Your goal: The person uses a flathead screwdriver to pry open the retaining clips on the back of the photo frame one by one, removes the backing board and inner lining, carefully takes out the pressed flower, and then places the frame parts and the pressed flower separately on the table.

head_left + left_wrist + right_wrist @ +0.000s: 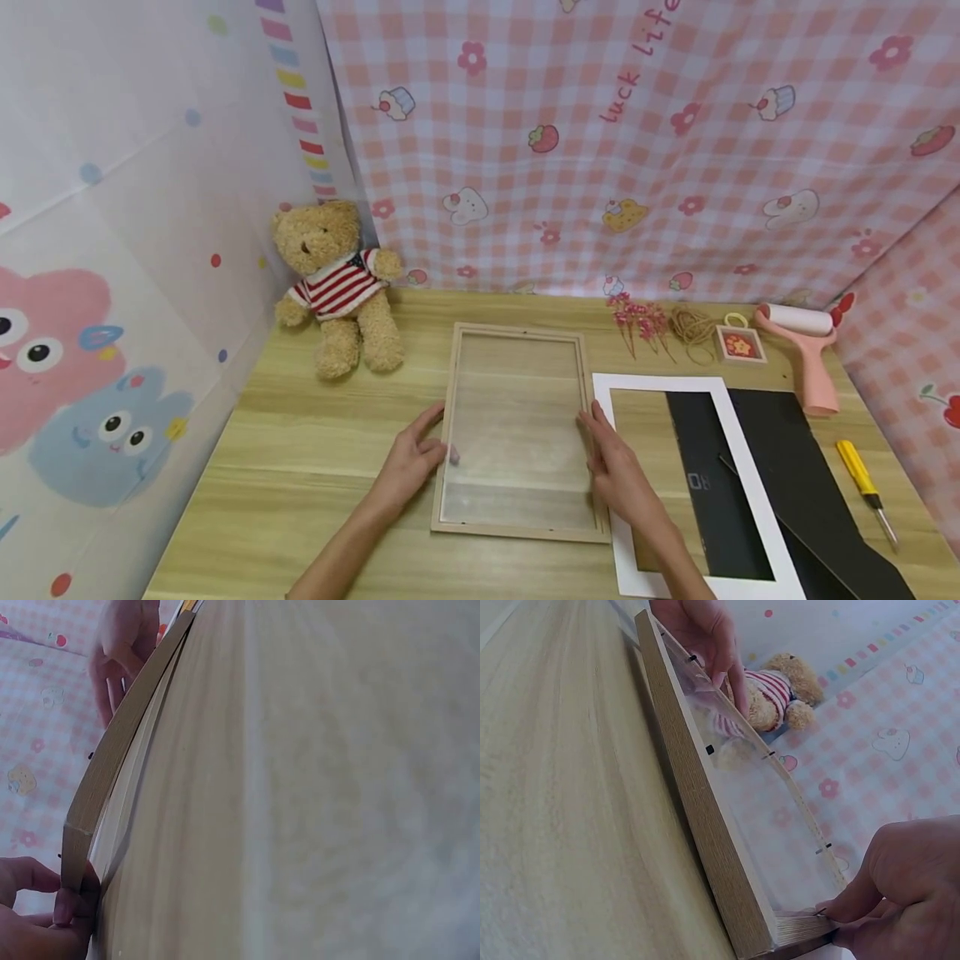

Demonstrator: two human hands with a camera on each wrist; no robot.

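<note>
A light wooden picture frame with a clear pane lies over the table in the head view. At its left side my left hand grips the edge, thumb over the rim; that hand pinches a frame corner in the left wrist view. My right hand holds the opposite side. Thumb and fingers of this right hand pinch the rim in the right wrist view, where small black tabs show along the inner edges. The frame is tilted slightly, with a gap beneath one edge.
Right of the frame lies a white mat, overlapping a black backing board. Farther right are a yellow-handled screwdriver and a pink lint roller. Pink flowers, twine and a teddy bear sit at the back.
</note>
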